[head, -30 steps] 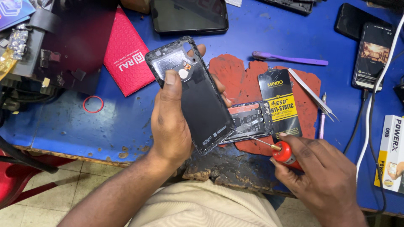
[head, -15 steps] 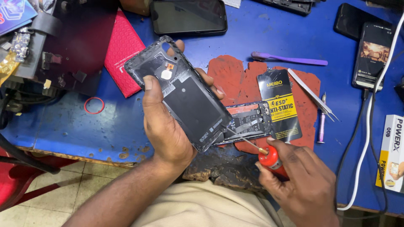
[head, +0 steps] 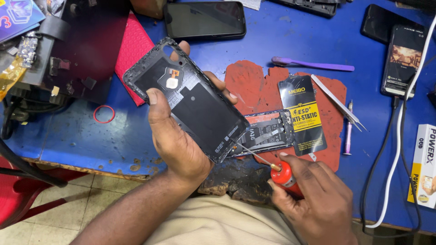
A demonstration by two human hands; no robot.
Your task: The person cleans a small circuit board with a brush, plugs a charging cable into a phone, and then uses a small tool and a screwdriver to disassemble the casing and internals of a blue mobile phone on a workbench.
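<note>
1. The blue workbench (head: 290, 41) is carrying a worn red mat (head: 254, 88).
2. The left hand (head: 175, 140) is clamping a black phone back cover (head: 190, 102), tilted above the bench's near edge.
3. An opened phone (head: 268, 131) is lying on the mat, partly under that cover.
4. The right hand (head: 318, 199) is gripping a red-handled screwdriver (head: 282, 173), its tip reaching the phone.

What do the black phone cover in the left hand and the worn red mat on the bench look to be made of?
The black phone cover looks like matte moulded plastic: dull, thin, with a ribbed rim. The red mat seems soft rubber or silicone: flat, non-shiny, its edges torn ragged. The left hand grips the cover; the right hand holds a red-handled screwdriver.
</note>
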